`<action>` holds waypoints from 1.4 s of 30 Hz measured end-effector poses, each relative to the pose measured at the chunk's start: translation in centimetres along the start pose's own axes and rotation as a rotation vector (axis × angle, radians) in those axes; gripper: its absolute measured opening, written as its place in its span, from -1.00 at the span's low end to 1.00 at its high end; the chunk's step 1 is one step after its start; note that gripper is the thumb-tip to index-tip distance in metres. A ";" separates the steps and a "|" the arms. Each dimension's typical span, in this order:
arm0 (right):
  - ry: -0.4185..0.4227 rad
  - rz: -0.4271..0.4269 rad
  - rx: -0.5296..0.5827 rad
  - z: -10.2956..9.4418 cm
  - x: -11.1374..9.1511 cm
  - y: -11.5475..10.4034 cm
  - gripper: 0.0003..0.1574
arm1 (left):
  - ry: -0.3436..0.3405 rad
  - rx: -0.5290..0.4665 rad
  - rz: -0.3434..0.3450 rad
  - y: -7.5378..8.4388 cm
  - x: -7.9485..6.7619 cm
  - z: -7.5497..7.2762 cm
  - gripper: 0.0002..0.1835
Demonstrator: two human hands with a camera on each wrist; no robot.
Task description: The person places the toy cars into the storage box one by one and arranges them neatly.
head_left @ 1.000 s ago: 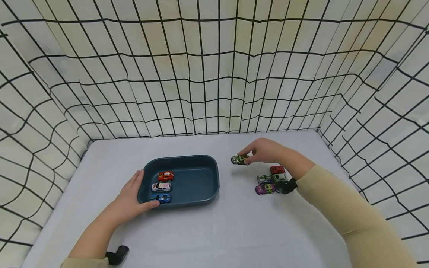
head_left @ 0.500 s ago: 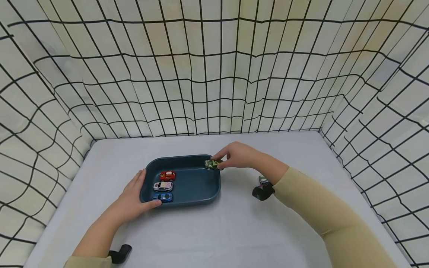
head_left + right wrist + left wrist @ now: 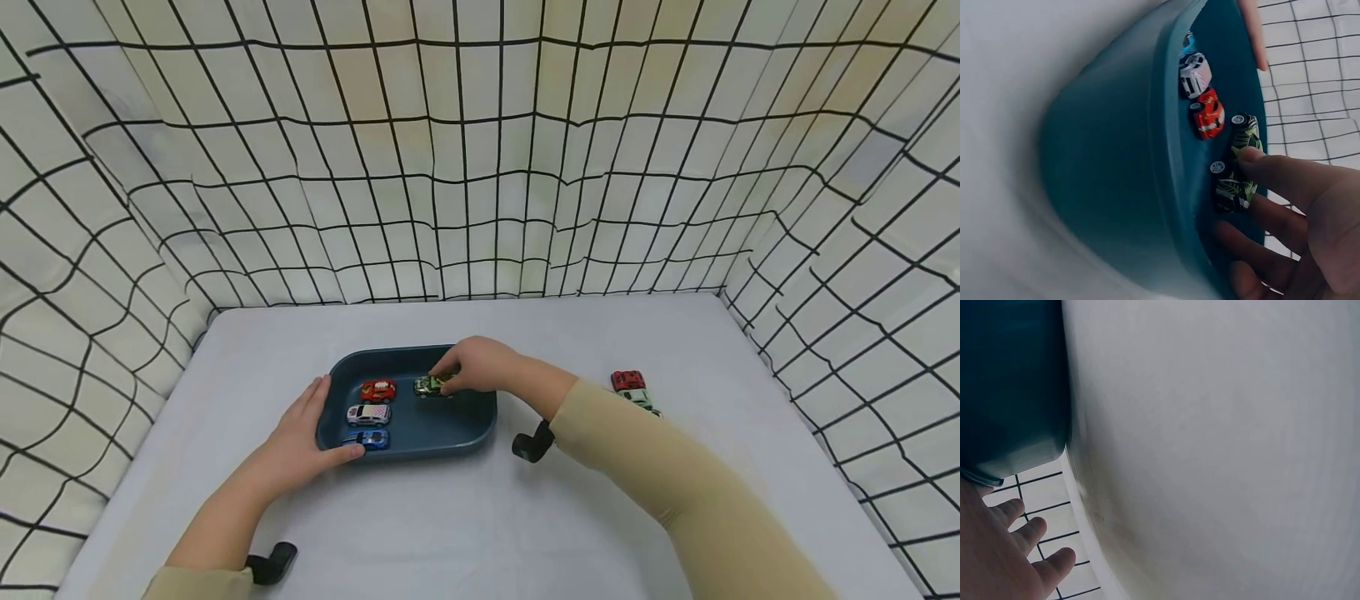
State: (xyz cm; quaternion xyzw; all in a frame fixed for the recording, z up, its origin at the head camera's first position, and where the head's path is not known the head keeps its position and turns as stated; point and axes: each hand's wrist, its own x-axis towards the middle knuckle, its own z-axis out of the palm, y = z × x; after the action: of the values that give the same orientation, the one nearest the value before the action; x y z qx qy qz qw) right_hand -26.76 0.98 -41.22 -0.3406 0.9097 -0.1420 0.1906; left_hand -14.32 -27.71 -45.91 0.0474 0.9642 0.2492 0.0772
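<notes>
A dark blue-green tray [image 3: 442, 429] stands on the table with three toy cars at its left end: a red one [image 3: 378, 391], a white one [image 3: 368, 414] and a blue one [image 3: 372, 439]. My left hand [image 3: 288, 450] rests on the tray's left end, its fingers straight along the outside and its thumb over the near rim. Inside the tray, my right hand [image 3: 483, 364] pinches a green camouflage toy car [image 3: 425, 386] between thumb and fingers. The right wrist view shows this car [image 3: 1235, 194] beside the red car; whether it touches the floor I cannot tell.
To the right, a red toy car [image 3: 627, 381] and a pale green one [image 3: 636, 398] lie on the white table [image 3: 420, 525], partly behind the right sleeve [image 3: 645, 450]. A white wall with a black grid [image 3: 480, 200] encloses the back and sides.
My right hand has carried the camouflage car leftward from the table's right side, over the tray's right rim and down to beside the red car. The left hand stays at the tray's left end.
</notes>
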 end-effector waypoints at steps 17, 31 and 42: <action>-0.026 0.050 -0.033 2.1 3.5 -1.7 -0.55 | -0.002 0.001 -0.002 0.0 0.2 -0.1 0.41; 0.035 0.096 -0.057 3.4 4.1 -2.2 -0.57 | -0.017 0.000 -0.011 0.1 0.1 0.0 0.42; 0.056 0.101 -0.074 3.4 4.0 -1.8 -0.50 | -0.021 -0.007 -0.023 0.3 0.0 0.0 0.41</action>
State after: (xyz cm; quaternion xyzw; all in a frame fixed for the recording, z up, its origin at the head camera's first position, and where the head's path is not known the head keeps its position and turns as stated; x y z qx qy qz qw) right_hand -27.03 -3.48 -44.56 -0.2972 0.9353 -0.1078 0.1592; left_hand -14.33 -27.43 -45.71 0.0387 0.9629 0.2514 0.0904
